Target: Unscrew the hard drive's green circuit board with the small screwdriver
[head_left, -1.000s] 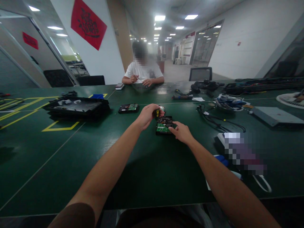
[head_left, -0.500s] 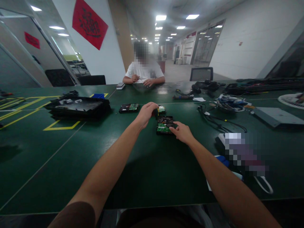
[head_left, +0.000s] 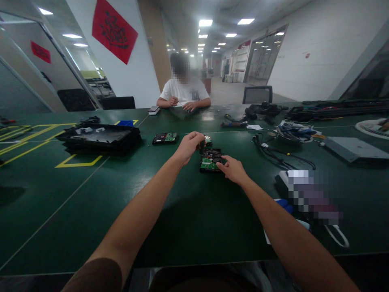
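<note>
The left hand [head_left: 190, 146] was bent down at the wrist, with its back turned up and its fingers curled to the right. Its forearm reached long and nearly straight from the lower left, and a dark sleeve [head_left: 99, 273] ended near the elbow. The fingers were closed around a small dark tool [head_left: 202, 147] with a little yellow on it, which stood about upright over the far left corner of the hard drive [head_left: 209, 156]. Whether its tip touched the drive, I could not tell.

The right hand [head_left: 234, 169] came from the lower right, thumb and forefinger spread a little apart, both at the right edge of this drive; how firmly they pressed, I could not tell. The drive lay flat on the green table [head_left: 188, 227], between the two hands, its green board side up.

Just beyond the left fingertips a light-and-green piece [head_left: 208, 140] was partly hidden. To the left of this hand, well apart, lay another hard drive [head_left: 165, 138].

A pale label on the held drive's board was too small to read. Far behind the left hand, a red sheet [head_left: 114, 31] carried dark brush-like characters, which I could not read.
</note>
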`<state>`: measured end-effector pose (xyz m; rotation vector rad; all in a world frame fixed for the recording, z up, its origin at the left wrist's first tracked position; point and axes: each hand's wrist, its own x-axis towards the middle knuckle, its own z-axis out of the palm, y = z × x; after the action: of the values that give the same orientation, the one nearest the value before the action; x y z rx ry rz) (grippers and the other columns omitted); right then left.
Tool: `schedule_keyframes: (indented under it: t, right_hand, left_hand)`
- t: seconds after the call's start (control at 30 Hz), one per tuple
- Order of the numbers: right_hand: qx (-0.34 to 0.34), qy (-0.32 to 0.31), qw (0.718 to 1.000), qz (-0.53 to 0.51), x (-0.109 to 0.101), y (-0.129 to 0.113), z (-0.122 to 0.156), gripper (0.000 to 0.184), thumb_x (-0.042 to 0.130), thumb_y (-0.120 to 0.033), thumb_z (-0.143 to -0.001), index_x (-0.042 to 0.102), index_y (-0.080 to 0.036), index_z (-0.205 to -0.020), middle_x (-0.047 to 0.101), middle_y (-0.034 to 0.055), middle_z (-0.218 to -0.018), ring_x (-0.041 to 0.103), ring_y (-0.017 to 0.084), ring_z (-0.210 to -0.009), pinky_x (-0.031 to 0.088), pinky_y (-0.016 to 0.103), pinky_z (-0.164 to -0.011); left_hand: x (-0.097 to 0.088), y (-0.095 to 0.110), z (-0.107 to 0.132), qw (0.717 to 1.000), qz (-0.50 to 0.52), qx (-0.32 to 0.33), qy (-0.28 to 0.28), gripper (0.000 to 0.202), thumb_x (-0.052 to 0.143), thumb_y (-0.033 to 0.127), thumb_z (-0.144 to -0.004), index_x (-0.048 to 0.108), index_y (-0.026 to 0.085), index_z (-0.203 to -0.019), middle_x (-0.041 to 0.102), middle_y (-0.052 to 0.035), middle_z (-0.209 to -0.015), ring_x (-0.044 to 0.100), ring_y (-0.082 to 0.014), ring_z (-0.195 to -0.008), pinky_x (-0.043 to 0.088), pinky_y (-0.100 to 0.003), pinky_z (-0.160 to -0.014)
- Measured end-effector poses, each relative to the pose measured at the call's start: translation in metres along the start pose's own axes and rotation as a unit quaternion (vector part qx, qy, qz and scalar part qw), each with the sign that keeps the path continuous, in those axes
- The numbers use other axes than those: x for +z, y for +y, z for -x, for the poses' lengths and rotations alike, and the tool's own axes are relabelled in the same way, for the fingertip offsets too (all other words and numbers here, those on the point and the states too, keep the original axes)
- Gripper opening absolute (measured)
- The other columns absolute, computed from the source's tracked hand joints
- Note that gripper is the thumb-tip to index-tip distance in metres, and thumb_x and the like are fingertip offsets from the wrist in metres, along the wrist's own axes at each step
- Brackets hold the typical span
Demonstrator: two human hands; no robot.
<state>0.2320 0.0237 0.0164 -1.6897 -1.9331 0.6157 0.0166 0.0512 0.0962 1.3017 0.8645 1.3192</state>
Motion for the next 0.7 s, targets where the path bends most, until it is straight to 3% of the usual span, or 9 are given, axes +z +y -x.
schedule_keyframes:
  t: [0.27,0.5,0.7]
  right_hand:
    - [-0.006,0.001,1.000,-0.003,0.0018,0.0019,-0.0009,0.051,0.063,-0.042,-0.099,0.058,-0.015,-0.142,0.073,-0.0030,-0.069,0.066,0.012,-0.053,0.049,0.026,-0.067]
    - [0.001,0.005,1.000,-0.009,0.0027,0.0022,-0.0010,0.052,0.065,-0.041,-0.099,0.057,-0.015,-0.143,0.073,-0.0020,-0.070,0.066,0.013,-0.053,0.049,0.026,-0.063]
    - [0.000,0.003,1.000,-0.004,0.0031,0.0024,-0.0018,0.052,0.064,-0.042,-0.099,0.056,-0.015,-0.143,0.073,-0.0026,-0.070,0.065,0.012,-0.052,0.049,0.026,-0.065]
  left_hand:
    - [-0.0004,-0.0047,-0.0003,0.995,0.074,-0.019,-0.067,0.024,0.065,0.036,-0.075,0.066,0.016,-0.088,0.069,-0.0054,-0.073,0.064,-0.0186,-0.065,0.050,-0.031,-0.065]
    - [-0.0023,-0.0022,-0.0043,0.999,0.020,0.032,0.037,0.014,0.068,0.031,-0.073,0.065,0.018,-0.076,0.065,-0.0022,-0.073,0.062,-0.0162,-0.070,0.050,-0.028,-0.067]
    - [-0.0003,-0.0010,-0.0006,0.996,0.087,-0.018,-0.034,0.017,0.062,0.032,-0.074,0.066,0.018,-0.082,0.065,-0.0038,-0.072,0.062,-0.0174,-0.067,0.053,-0.032,-0.068]
